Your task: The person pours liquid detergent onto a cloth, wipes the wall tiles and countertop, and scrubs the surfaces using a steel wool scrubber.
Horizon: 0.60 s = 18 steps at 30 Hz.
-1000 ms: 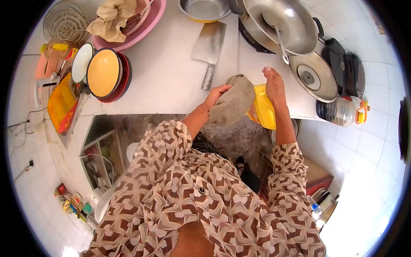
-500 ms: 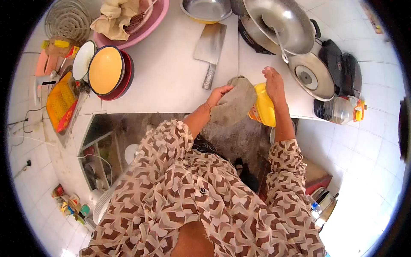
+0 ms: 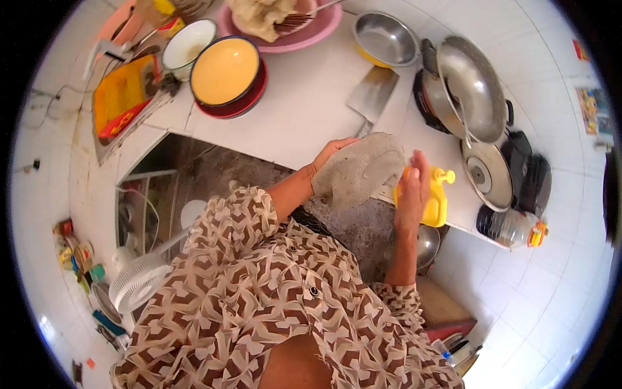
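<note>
Left hand (image 3: pixel 329 157): gripping oval grey-beige cloth (image 3: pixel 361 170). Right hand (image 3: pixel 411 194): fingers extended, overlapping yellow plastic jug (image 3: pixel 437 203) at cloth's 4 o'clock; contact indeterminable. Steel cleaver (image 3: pixel 374 91): cloth's 12 o'clock.

A cleaver (image 3: pixel 374 92) is lying on the white worktop (image 3: pixel 295 110) of a kitchen, apparently a household one. At the right, a wok (image 3: pixel 484 87) is cradling a ladle, with a round lid (image 3: pixel 490 178) resting near it. A yellow bowl (image 3: pixel 225 70) is sitting stacked on a red one at the left, and a pink basin (image 3: pixel 326 27) is standing behind. Pale tiles (image 3: pixel 557 220) are lining the walls, while a white fan (image 3: pixel 138 282) is standing below.
</note>
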### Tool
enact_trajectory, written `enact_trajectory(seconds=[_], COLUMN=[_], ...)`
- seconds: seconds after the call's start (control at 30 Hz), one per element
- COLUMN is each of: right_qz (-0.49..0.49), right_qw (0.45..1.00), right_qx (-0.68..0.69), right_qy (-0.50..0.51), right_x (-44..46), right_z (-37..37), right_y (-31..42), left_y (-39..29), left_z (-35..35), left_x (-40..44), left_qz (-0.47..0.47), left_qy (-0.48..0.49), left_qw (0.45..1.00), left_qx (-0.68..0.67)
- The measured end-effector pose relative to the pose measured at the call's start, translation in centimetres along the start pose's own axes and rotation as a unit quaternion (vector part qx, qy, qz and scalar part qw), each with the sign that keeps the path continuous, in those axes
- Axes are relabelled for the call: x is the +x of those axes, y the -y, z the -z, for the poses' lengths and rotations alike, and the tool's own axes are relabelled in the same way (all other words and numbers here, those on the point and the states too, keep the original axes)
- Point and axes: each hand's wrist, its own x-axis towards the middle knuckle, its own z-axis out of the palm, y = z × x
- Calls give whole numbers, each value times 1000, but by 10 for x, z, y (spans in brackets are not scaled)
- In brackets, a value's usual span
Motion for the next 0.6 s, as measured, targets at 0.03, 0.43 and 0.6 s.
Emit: enact_trajectory(seconds=[0.03, 0.43, 0.6], right_qz=[-73, -259, -243], right_qw=[991, 853, 820], right_qx=[110, 334, 303], right_qy=[34, 306, 421], right_x=[-2, 3, -25], right_z=[-13, -157, -212], right_y=[-12, -25, -10], left_y=[-3, -89, -87], left_z=[2, -5, -38], left_x=[-8, -142, -197], left_qz=[-7, -164, -335], left_qy=[8, 6, -33], left_qw=[1000, 986, 935], left_qx=[-8, 17, 112])
